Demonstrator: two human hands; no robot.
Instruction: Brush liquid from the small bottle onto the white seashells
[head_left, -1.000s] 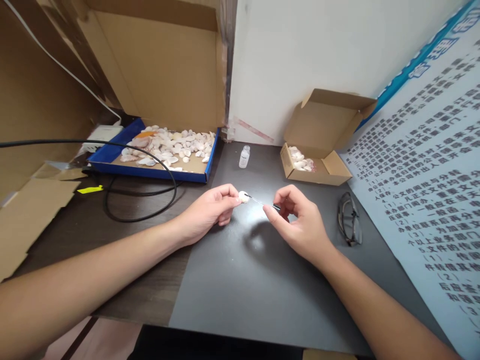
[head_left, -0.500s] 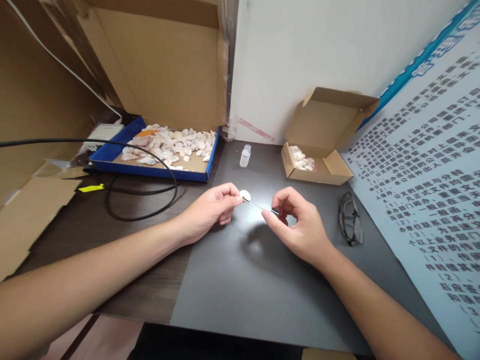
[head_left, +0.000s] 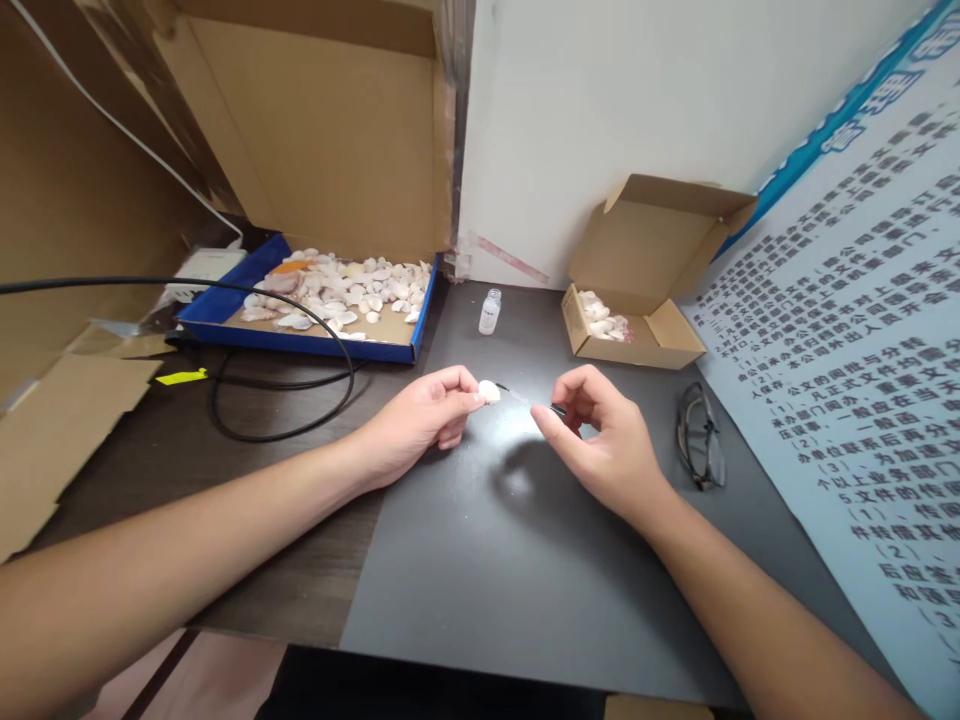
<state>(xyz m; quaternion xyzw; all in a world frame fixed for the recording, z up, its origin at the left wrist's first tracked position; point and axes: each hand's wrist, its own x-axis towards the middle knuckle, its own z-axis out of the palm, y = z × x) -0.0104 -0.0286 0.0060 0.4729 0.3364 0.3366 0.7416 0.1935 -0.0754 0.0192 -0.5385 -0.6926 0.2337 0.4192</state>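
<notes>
Between thumb and fingers of my left hand (head_left: pixel 439 408) is a small white seashell (head_left: pixel 490 391). My right hand (head_left: pixel 600 430) pinches the black cap of a thin applicator brush (head_left: pixel 517 396), whose clear stem points left and ends in a dark tip beside the shell's right edge. Whether tip and shell touch, I cannot tell. Beyond the hands, a small glass bottle (head_left: pixel 489 313) with a white label stands upright and uncapped on the dark grey mat (head_left: pixel 480 580).
A blue-rimmed box (head_left: pixel 300 345) of many shells stands at back left, a black cable (head_left: pixel 352 375) looping before it. At back right is a small cardboard box (head_left: pixel 637 350) with more shells. Glasses (head_left: pixel 700 437) lie right of my right hand, near a printed poster (head_left: pixel 862 350).
The brush tip has moved from over the shell's face to its right edge, slightly up. My right hand has shifted a little right; my left hand stays nearly still.
</notes>
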